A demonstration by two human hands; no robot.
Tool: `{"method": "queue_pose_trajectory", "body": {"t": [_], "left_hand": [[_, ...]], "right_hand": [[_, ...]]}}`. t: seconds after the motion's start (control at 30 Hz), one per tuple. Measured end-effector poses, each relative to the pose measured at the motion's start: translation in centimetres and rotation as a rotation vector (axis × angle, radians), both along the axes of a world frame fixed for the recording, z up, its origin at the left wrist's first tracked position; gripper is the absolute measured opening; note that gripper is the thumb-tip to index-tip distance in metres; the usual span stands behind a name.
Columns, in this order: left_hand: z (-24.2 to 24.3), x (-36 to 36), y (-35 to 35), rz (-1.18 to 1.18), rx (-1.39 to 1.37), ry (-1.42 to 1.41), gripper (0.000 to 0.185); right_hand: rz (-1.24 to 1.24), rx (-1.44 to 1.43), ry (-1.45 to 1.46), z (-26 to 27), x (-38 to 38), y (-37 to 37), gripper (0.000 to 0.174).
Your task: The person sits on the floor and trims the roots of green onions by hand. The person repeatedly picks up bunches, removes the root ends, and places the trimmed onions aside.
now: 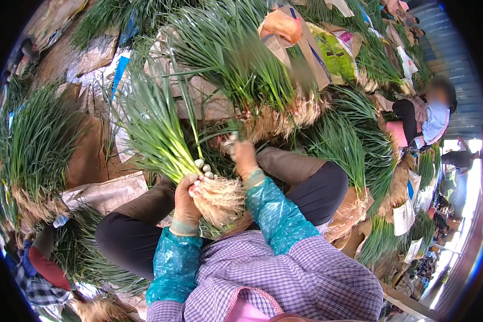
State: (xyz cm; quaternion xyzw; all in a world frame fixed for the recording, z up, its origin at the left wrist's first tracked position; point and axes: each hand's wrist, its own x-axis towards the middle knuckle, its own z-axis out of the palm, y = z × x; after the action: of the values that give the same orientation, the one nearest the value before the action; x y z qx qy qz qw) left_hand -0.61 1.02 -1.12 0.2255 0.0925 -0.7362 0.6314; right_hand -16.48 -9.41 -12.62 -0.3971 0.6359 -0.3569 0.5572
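Note:
My left hand [186,201], in a pale glove, grips a bunch of spring onions [167,149] near the bulbs. The green leaves fan out away from me, and the dense pale roots [219,199] hang toward my lap. Pale-covered fingertips show on the far side of the stems. Just right of the bunch is my right hand [245,159], also gloved and blurred by motion. Its fingers point at a blurred patch of green leaf and pale roots; whether they pinch anything cannot be told. Teal plastic sleeves [281,213] cover both forearms.
A large spring onion heap [245,68] lies beyond my hands, with an orange net bag [281,27] on it. More piles lie left [36,141] and right [342,149]. Brown sacking [88,149] covers ground at left. A person [430,116] sits at right, another at lower left.

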Motion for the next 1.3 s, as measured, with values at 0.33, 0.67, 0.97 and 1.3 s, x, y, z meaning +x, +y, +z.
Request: {"method": "queue_pose_trajectory", "body": {"t": [0.33,0.67,0.97,1.3], "left_hand": [[3.7,1.7,0.5,0.108,-0.106,-0.129,0.050],[9.5,1.9,2.5,0.187,-0.155,-0.145,0.030],[16.6,7.7,6.5,0.222,-0.321,-0.130,0.047],[21.5,6.5,7.0,0.172,-0.406,-0.269,0.053]], "right_hand": [[0.717,0.130,-0.015,8.7,-1.5,1.1,0.052],[0.946,0.097,-0.294,16.6,-3.9,3.8,0.021],[1.137,0.198,-0.169,14.2,-8.2,3.8,0.036],[1.184,-0.829,-0.584,27.5,7.0,12.3,0.040]]}}
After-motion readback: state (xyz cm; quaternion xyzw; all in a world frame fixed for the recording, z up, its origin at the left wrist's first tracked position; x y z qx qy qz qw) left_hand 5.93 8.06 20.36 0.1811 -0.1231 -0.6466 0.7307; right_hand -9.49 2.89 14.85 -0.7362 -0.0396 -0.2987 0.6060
